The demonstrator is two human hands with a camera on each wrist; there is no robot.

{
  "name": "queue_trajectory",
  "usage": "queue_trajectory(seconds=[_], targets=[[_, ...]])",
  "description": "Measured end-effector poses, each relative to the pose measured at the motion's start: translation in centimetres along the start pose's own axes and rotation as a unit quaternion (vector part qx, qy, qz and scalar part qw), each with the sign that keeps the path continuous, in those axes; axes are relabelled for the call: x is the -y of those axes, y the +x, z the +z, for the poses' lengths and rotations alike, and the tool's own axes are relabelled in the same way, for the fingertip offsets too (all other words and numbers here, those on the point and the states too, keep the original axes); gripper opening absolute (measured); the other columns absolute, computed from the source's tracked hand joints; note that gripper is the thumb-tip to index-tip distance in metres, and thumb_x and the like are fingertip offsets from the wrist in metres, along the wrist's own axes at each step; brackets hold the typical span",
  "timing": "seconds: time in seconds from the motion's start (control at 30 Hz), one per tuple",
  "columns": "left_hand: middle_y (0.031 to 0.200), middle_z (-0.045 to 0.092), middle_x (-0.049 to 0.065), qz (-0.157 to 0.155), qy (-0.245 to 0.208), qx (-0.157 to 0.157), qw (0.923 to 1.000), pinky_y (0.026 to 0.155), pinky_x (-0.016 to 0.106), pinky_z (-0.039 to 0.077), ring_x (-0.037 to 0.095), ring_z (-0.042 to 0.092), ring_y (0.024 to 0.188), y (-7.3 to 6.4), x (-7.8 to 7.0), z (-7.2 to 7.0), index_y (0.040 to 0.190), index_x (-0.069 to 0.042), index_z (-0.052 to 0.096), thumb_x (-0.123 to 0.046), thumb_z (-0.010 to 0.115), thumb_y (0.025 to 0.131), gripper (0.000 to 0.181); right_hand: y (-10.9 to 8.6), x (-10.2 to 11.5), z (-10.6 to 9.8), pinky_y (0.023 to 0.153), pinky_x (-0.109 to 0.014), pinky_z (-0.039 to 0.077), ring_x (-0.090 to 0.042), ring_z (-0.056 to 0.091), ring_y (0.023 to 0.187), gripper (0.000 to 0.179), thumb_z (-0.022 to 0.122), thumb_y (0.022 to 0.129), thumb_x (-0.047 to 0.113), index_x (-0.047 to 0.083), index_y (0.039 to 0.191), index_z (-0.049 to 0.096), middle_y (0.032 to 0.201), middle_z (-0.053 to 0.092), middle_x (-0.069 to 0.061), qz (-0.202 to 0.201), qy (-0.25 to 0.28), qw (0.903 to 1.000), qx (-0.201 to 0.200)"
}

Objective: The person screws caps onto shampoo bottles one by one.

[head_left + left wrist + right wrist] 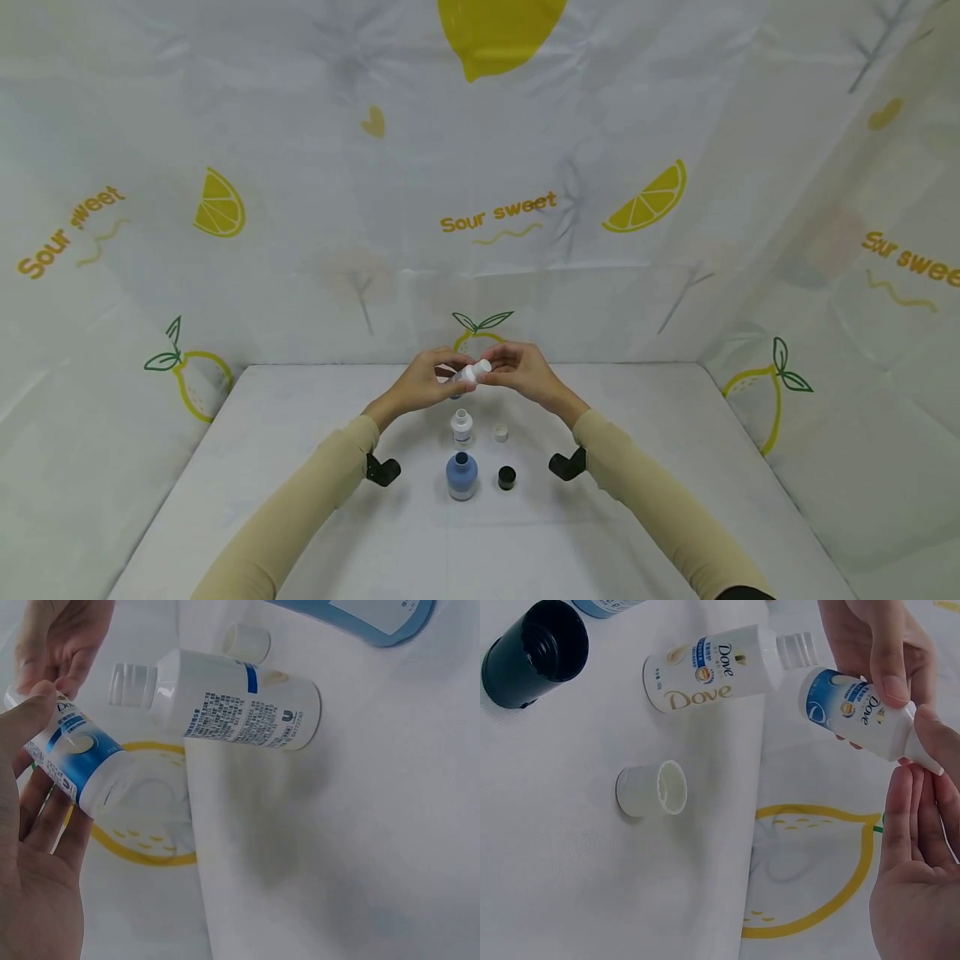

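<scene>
My left hand (422, 387) grips a small white Dove bottle (851, 712) with a blue label near its base. The bottle is tilted, its white cap (482, 366) pointing up to the right in the head view. Thumb and fingers of my right hand (527, 372) pinch that cap. Below the hands, an uncapped white Dove bottle (462, 428) stands upright on the table, with a loose white cap (649, 789) to its right. Nearer to me is an open blue bottle (461, 477), and a black cap (507, 477) sits beside it.
The white-covered table (645, 533) ends at a hanging lemon-print sheet (300, 250) just behind the hands. Similar sheeting rises at both sides. A black wrist mount (384, 472) sticks out from the left sleeve, another mount (567, 464) from the right.
</scene>
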State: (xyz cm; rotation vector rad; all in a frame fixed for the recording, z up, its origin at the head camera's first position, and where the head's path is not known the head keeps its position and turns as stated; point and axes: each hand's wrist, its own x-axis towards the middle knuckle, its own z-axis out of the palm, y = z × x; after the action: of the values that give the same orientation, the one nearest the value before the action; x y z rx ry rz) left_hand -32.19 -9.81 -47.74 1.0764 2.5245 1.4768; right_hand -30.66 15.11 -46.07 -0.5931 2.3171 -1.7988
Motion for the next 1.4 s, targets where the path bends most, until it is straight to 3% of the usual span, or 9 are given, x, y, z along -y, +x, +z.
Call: queue_trajectory(seconds=[0.6,1.0,1.2,1.4], targets=[[0.123,0.075,0.014,-0.001,0.004,0.003,1.0,0.102,0.047,0.065,0.031,0.073,0.117,0.2,-0.1,0.0,0.13,-0.005,0.076,-0.016,0.086,0.095,0.038,0.3,-0.3,0.3,0.083,-0.019,0.062,-0.011,0.072,0.09,0.026,0.085,0.093,0.008,-0.002,0.113,0.071,0.102,0.074,-0.004,0.008,-0.006,0.9998,-0.018],[0.124,0.075,0.012,-0.004,0.005,0.007,1.0,0.102,0.046,0.065,0.029,0.072,0.117,0.1,-0.1,-0.1,0.131,-0.006,0.076,-0.018,0.086,0.096,0.038,0.1,-0.4,0.2,0.083,-0.019,0.062,-0.01,0.071,0.091,0.027,0.084,0.095,0.009,0.0,0.115,0.068,0.103,0.072,-0.001,0.009,0.004,0.9999,-0.008],[0.122,0.076,0.012,0.0,0.002,0.002,1.0,0.099,0.044,0.066,0.026,0.073,0.114,0.0,0.2,-0.1,0.129,-0.006,0.077,-0.017,0.086,0.095,0.037,-0.1,-0.7,-0.3,0.09,-0.021,0.063,-0.013,0.071,0.103,0.037,0.082,0.095,0.006,-0.003,0.127,0.065,0.116,0.072,-0.006,0.003,0.026,0.9996,0.013],[0.124,0.076,0.014,-0.01,-0.002,0.005,0.9999,0.101,0.05,0.065,0.031,0.073,0.117,-0.2,0.3,0.0,0.13,-0.005,0.077,-0.018,0.086,0.095,0.038,-0.1,-1.1,-0.9,0.1,-0.025,0.063,-0.021,0.072,0.121,0.046,0.079,0.096,-0.002,-0.004,0.139,0.065,0.139,0.069,-0.021,-0.005,0.05,0.998,0.039]])
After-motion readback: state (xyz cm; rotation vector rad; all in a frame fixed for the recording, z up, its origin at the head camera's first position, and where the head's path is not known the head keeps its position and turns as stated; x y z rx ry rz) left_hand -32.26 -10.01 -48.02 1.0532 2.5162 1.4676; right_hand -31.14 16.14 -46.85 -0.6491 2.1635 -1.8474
